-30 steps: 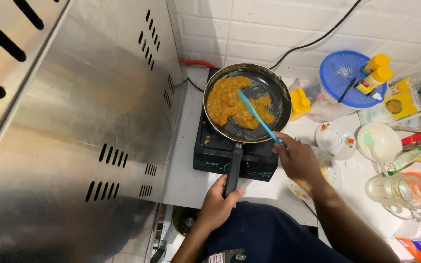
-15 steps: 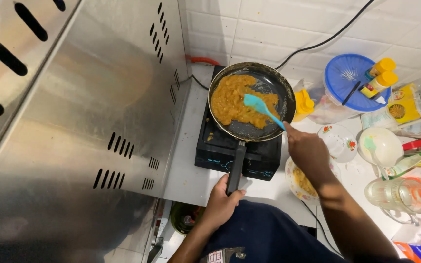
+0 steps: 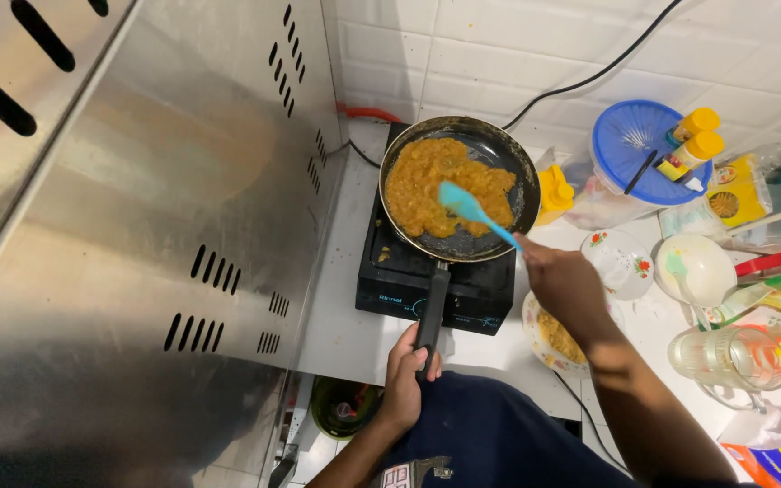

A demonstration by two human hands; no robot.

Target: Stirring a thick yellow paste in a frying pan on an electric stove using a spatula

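The frying pan (image 3: 461, 188), heavy with soft orange mash, is gripped by its handle in the left hand (image 3: 406, 380); the right hand (image 3: 564, 285) is closed on a light, flexible blue spatula (image 3: 472, 211).

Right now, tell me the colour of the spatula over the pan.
Light blue; the spatula in the right hand shows in the head view.

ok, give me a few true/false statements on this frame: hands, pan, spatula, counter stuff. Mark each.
1. The left hand grips the pan handle. True.
2. The right hand holds a red spoon. False: it holds a blue spatula.
3. The frying pan holds orange-brown food. True.
4. The pan sits in a sink. False: it rests on a black cooktop.
5. The blue-lidded tub stands left of the pan. False: it stands to the right, by the tiled wall.
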